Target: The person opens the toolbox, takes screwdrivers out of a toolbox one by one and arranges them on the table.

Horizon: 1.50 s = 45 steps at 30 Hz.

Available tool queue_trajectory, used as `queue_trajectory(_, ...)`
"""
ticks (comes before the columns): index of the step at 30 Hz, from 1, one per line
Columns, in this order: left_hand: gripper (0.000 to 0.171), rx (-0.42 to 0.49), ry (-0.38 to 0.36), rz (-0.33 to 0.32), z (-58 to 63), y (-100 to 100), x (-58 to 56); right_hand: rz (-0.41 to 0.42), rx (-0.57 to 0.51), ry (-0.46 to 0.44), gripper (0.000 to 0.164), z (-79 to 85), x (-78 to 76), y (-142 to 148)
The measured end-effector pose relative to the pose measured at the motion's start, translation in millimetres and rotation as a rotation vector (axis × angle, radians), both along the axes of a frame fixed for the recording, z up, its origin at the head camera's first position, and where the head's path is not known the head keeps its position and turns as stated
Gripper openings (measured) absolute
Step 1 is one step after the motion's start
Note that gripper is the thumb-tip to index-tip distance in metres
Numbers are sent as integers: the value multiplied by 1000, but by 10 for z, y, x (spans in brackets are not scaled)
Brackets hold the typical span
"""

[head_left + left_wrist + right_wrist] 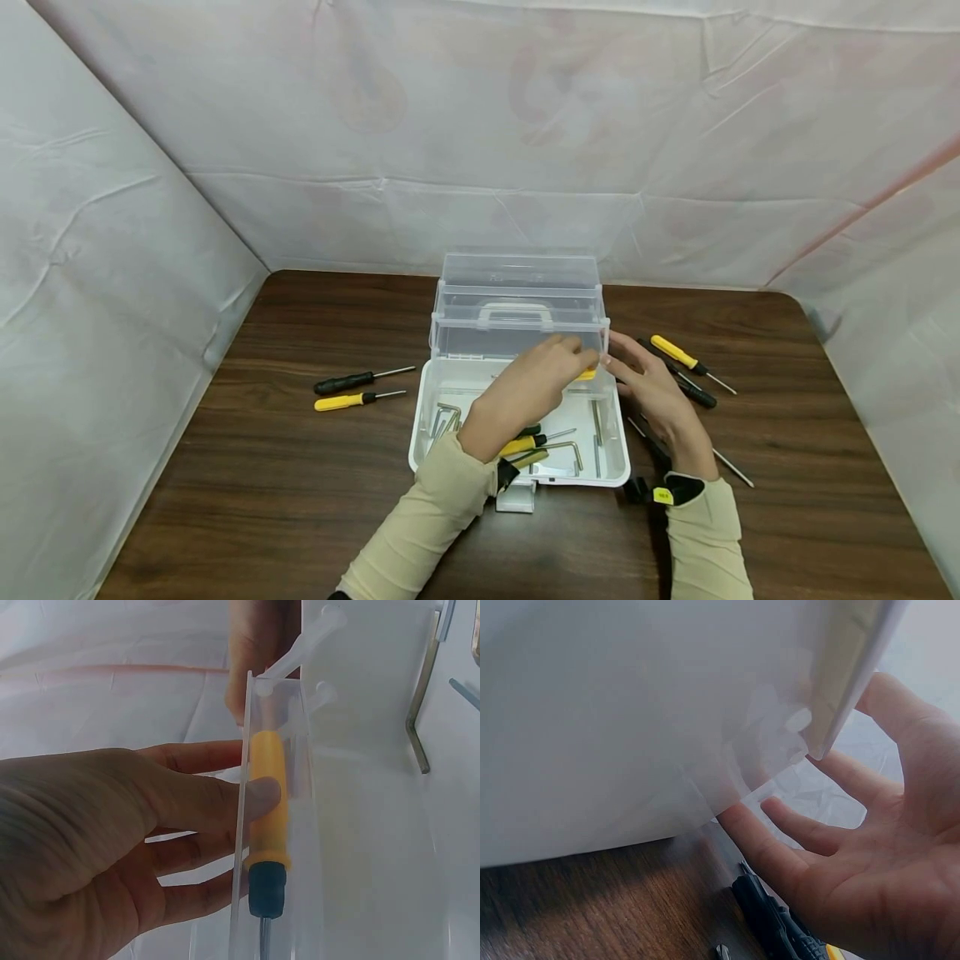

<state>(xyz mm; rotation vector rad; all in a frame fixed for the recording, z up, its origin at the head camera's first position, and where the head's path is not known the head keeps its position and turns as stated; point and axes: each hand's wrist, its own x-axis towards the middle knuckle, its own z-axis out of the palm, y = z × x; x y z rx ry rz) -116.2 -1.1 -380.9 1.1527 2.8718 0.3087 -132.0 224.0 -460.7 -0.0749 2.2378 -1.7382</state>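
A white toolbox (415, 433) stands on the table with its clear lid (517, 271) raised. My left hand (532, 387) reaches across it to the right end of a clear tray (300, 900). There it pinches a yellow screwdriver (268, 817), the thumb on the yellow handle and the other fingers beyond the tray's clear wall. My right hand (652, 396) is at the toolbox's back right corner, its extended fingers touching the clear plastic. Inside the toolbox lie another yellow screwdriver (521, 446) and several hex keys (579, 456).
To the left lie a black screwdriver (343, 384) and a yellow-handled screwdriver (339, 402). A further yellow screwdriver (673, 352) and several black ones lie right of the toolbox, partly under my right hand. A latch flap (516, 500) hangs at the front. White sheets (465, 125) surround the table.
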Motion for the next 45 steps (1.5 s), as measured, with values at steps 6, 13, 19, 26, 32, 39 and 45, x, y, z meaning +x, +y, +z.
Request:
queue_trajectory(6, 59, 29, -7, 6, 21, -55, 28, -5, 4, 2, 65, -4, -2, 0)
queue_trajectory(13, 58, 34, 20, 9, 41, -116, 57, -10, 5, -9, 67, 2, -1, 7)
queue_trajectory(19, 56, 62, 42, 17, 56, -196, 93, -7, -2, -10, 65, 9, 6, 8)
queue_trajectory(26, 50, 93, 63, 32, 101, -326, 172, -8, 3, -7, 66, 8, 8, 7)
queue_trajectory(32, 52, 99, 59, 60, 159, -443, 247, -8, 3, -9, 66, 3, 14, 10)
queue_trajectory(39, 48, 129, 87, 75, 179, -578, 326, 0, -4, -5, 65, 1, 10, 12)
queue_trajectory(45, 53, 155, 120, 82, 183, -711, 383, 3, -9, 0, 64, -3, 0, 11)
